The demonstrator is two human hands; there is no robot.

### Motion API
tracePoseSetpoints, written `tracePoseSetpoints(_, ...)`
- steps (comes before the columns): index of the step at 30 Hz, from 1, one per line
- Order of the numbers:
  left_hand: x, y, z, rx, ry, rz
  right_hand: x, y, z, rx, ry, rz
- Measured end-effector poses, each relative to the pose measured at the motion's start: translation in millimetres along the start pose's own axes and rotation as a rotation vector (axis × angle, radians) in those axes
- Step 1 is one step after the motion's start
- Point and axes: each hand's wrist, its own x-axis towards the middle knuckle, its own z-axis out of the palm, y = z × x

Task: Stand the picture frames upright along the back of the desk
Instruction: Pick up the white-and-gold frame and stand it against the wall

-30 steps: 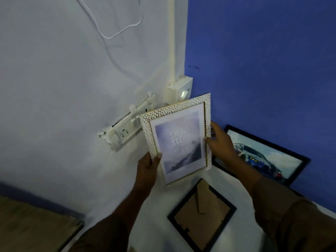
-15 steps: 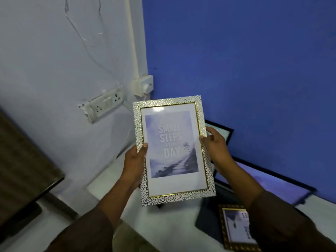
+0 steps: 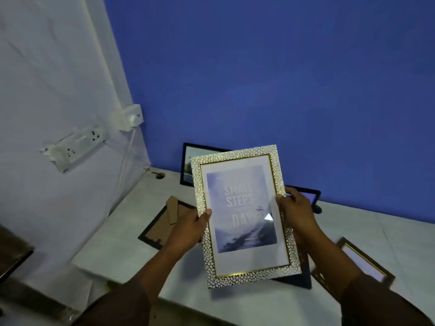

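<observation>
**White-and-gold frame held over the counter, not yet stood**

Both hands carry the white pebbled frame [image 3: 244, 215] face-up toward the camera, clear of the counter [image 3: 122, 222], probably so its stand can be checked before it goes against the blue wall [image 3: 282, 78]. The left hand [image 3: 188, 228] clamps the frame's left edge, thumb on the front, the other fingers hidden behind. The right hand [image 3: 297, 214] closes on the right edge the same way, its fingers [image 3: 281, 200] curled over the border onto the glass.

Beyond the fingers, a black frame [image 3: 188, 165] already leans at the wall. Just left of the left hand, another black frame [image 3: 162, 223] lies face down, its cardboard stand [image 3: 173, 209] showing. Right of the right hand lies a gold-edged frame [image 3: 367, 262], blurred.
</observation>
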Motion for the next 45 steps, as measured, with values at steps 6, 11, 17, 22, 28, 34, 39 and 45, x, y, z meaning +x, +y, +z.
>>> tracePoseSetpoints(6, 3.3, 3.2, 31.8, 0.28, -0.094, 0.054, -21.8, 23.6, -42.4, -0.065, 0.066, 0.002)
tracePoseSetpoints(11, 21.7, 41.8, 90.8, 0.363, -0.154, 0.107, -15.7, 43.5, -113.4, -0.189, 0.143, -0.029)
tracePoseSetpoints(17, 50.9, 107.7, 163.0, 0.313, -0.239, 0.168, 21.4, 62.9, -196.5, -0.331, 0.17, -0.078)
tracePoseSetpoints(22, 96.7, 155.9, 251.0, 0.297, -0.261, 0.199, 82.4, 83.6, -292.7, -0.445, 0.167, -0.13)
tracePoseSetpoints(28, 135.0, 220.1, 348.9, 0.28, -0.285, 0.144, 174.2, 104.1, -387.5, -0.492, 0.139, -0.114)
tracePoseSetpoints(34, 191.0, 249.2, 394.8, 0.228, -0.264, 0.081, 246.9, 122.8, -416.6, -0.511, 0.119, -0.121)
tracePoseSetpoints(39, 241.6, 256.8, 410.1, 0.423, -0.235, 0.111, 299.1, 149.7, -413.0, -0.439, 0.086, -0.101)
tracePoseSetpoints(45, 295.3, 260.3, 432.7, 0.445, -0.193, 0.053, 360.7, 170.6, -402.4, -0.465, 0.023, -0.106)
